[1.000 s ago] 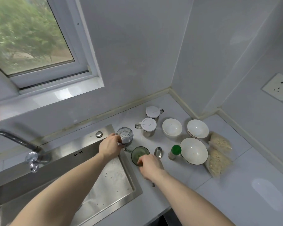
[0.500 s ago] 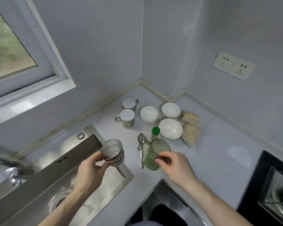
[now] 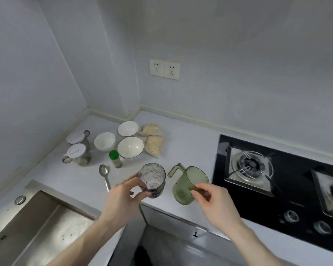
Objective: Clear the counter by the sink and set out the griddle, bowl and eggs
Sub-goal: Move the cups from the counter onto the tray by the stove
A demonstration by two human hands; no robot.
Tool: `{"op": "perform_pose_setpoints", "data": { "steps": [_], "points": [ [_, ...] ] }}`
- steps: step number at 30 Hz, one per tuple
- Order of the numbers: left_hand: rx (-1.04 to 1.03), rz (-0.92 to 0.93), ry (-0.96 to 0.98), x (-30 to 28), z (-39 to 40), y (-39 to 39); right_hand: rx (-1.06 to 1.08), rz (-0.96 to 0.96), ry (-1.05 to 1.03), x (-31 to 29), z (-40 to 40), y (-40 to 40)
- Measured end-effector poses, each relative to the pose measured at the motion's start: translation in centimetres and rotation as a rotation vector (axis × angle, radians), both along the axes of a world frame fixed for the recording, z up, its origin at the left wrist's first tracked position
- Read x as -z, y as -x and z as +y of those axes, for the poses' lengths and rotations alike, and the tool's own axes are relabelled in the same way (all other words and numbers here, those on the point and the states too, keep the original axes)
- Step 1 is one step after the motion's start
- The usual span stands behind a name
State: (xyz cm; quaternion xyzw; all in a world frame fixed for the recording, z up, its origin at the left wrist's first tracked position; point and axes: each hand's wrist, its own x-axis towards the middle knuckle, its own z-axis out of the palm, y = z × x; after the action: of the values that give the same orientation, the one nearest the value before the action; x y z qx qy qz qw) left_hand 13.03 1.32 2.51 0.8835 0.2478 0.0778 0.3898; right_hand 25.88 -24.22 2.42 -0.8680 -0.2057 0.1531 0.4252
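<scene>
At the far left the steel sink (image 3: 37, 223) sits sunk into the pale counter (image 3: 185, 150), with a round metal fitting (image 3: 20, 200) on its back ledge. Behind it, near the wall corner, stand two lidded glass jars with handles: one further back (image 3: 77, 137), one nearer (image 3: 77, 154). A metal spoon (image 3: 104, 174) lies on the counter, bowl end away from the person, its handle running toward the left hand (image 3: 121, 200). Just beyond the spoon stands a small green-capped shaker bottle (image 3: 115, 159).

Three white bowls cluster behind that bottle: a small one at the left (image 3: 104, 141), another at the back (image 3: 128, 129) and the largest in front (image 3: 130, 147). Two clear bags of pale, crumbly food (image 3: 153, 140) lie touching the bowls on their right.

The left hand grips a textured clear drinking glass (image 3: 151, 180), fingers and thumb curled round its lower wall, holding it tilted above the counter's front edge. Just beside it, the right hand (image 3: 213, 204) pinches the rim of a translucent green measuring jug (image 3: 186, 186) between thumb and fingers; the jug leans, its handle pointing back and left, and whether its base touches the counter cannot be told.

To the right, a black glass gas hob (image 3: 296, 192) is set into the counter, with two burners and knobs along its front. A double wall socket (image 3: 164, 69) sits above. No griddle or eggs are in view.
</scene>
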Motion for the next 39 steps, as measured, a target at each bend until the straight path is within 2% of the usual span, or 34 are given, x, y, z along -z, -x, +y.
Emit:
{"op": "perform_pose_setpoints", "data": {
  "steps": [6, 13, 17, 24, 29, 33, 39],
  "points": [
    [0.139, -0.046, 0.087, -0.5, -13.6, -4.5, 0.156, -0.043, 0.027, -1.4, -15.8, 0.7],
    [0.414, -0.113, 0.122, -1.7, -31.5, -8.0, 0.353, -0.090, 0.046, -2.0, -33.1, 2.5],
    [0.502, -0.121, 0.165, -2.6, -37.8, -9.0, 0.447, -0.107, 0.032, -2.5, -39.5, 3.6],
    [0.729, -0.127, 0.091, -3.5, -46.8, -13.4, 0.707, -0.186, 0.025, -3.1, -49.4, 6.3],
    [0.838, -0.139, 0.105, -3.9, -53.5, -16.5, 0.858, -0.219, 0.055, -3.4, -55.4, 7.0],
    [0.930, -0.159, 0.122, -3.9, -58.6, -19.8, 0.957, -0.212, 0.097, -3.2, -60.4, 5.5],
    [0.898, -0.123, 0.158, -3.9, -65.3, -24.8, 0.988, -0.193, 0.161, -2.8, -67.9, 0.3]
  ]
}}
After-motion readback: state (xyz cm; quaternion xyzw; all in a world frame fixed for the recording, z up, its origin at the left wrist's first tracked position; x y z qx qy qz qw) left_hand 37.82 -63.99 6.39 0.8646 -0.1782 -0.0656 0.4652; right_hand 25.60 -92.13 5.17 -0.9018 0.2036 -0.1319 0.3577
